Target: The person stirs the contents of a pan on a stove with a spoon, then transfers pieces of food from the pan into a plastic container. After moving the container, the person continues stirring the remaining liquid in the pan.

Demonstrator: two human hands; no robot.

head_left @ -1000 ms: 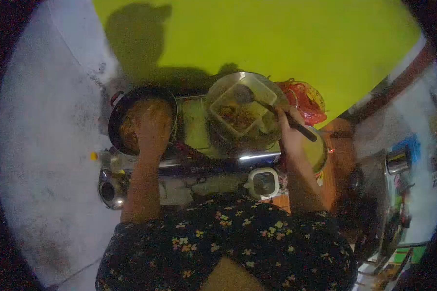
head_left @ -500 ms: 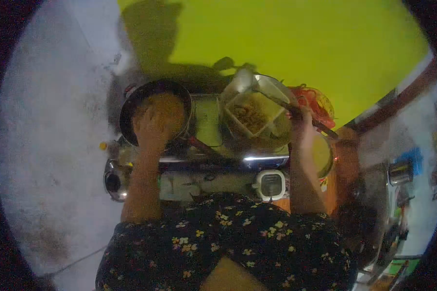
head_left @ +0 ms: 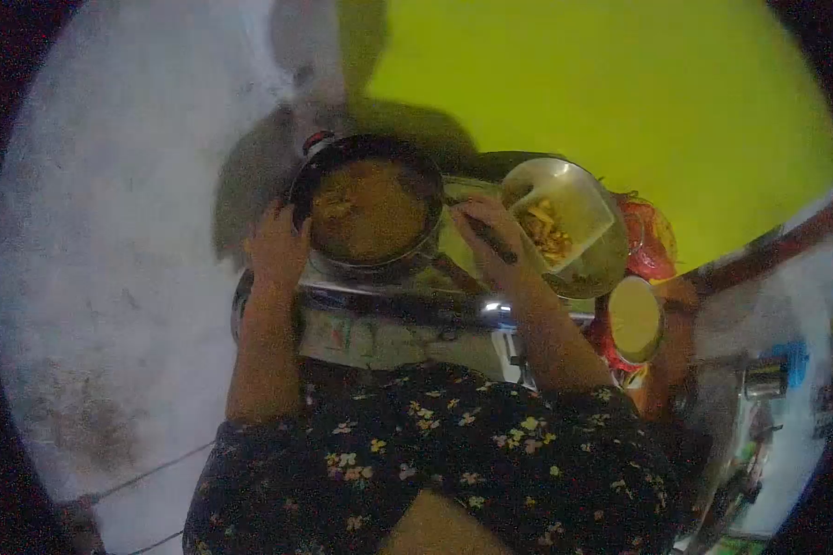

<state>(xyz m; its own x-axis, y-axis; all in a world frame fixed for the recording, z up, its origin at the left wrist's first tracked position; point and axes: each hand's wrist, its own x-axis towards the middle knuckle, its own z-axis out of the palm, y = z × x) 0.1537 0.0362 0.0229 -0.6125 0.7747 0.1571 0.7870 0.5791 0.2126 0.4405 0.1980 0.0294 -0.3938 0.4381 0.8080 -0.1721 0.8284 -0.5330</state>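
Note:
A dark round pan [head_left: 370, 268] with brownish-orange food [head_left: 370, 208] in it sits on the stove [head_left: 398, 301]. My left hand [head_left: 278, 245] is at the pan's left edge, its fingers apart and holding nothing I can make out. On the pan's right side, my right hand [head_left: 491, 236] is closed round a dark handle [head_left: 492, 242], whose far end is hard to see near the pan rim. Just right of that hand, a square pale container [head_left: 590, 225] with yellowish-brown pieces [head_left: 546, 231] rests in a wide metal bowl [head_left: 611, 264].
A red bag or basket [head_left: 652, 240] lies right of the metal bowl, with a round yellowish container [head_left: 635, 319] below it. A white container [head_left: 511, 356] is partly hidden by my right forearm. Behind stands a yellow-green wall [head_left: 574, 83]; a metal pot [head_left: 765, 377] is far right.
My left hand has come out of the pan to its left edge. My right hand has moved left with the handled utensil, from over the metal bowl to the pan. The view has shifted.

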